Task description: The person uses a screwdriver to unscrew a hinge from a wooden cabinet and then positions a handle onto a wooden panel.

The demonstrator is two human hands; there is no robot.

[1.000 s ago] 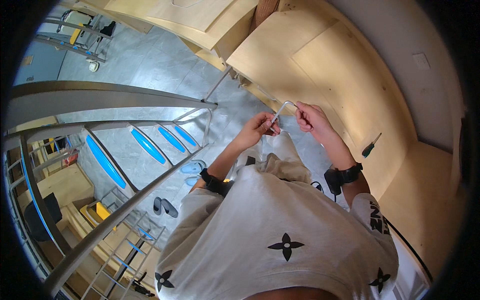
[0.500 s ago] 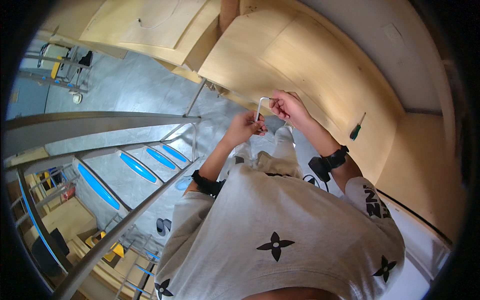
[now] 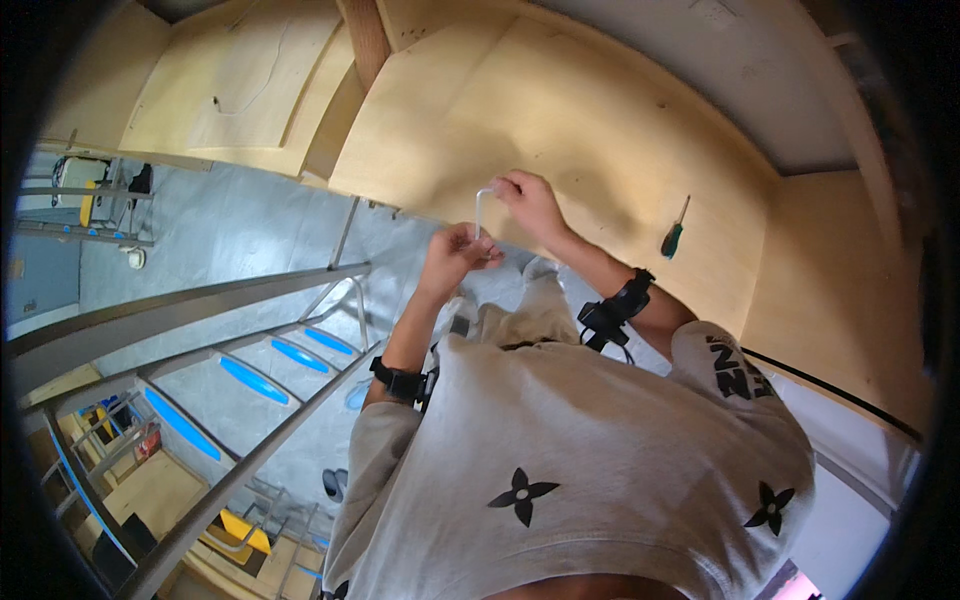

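An L-shaped silvery hex key [image 3: 479, 207] spans the gap between my two hands, above the edge of the wooden bunk board. My left hand [image 3: 457, 258] is closed round the lower end of its long arm, palm turned inward. At the top, my right hand [image 3: 531, 206] pinches the end of the short bent arm. A screwdriver [image 3: 673, 232] with a dark green handle lies on the board to the right of my right hand, out of its reach by some distance. Black straps are round both of my forearms.
The pale wooden board [image 3: 590, 130] stretches ahead and to the right. On my left rises a metal ladder [image 3: 252, 381] with blue treads. Below is a grey floor [image 3: 215, 225] with dark slippers [image 3: 335, 484]. A thin cord [image 3: 265, 85] lies on the far left board.
My view has shifted, so the ladder, board and screwdriver sit differently in the picture. Both hands keep hold of the hex key, in nearly the same pose.
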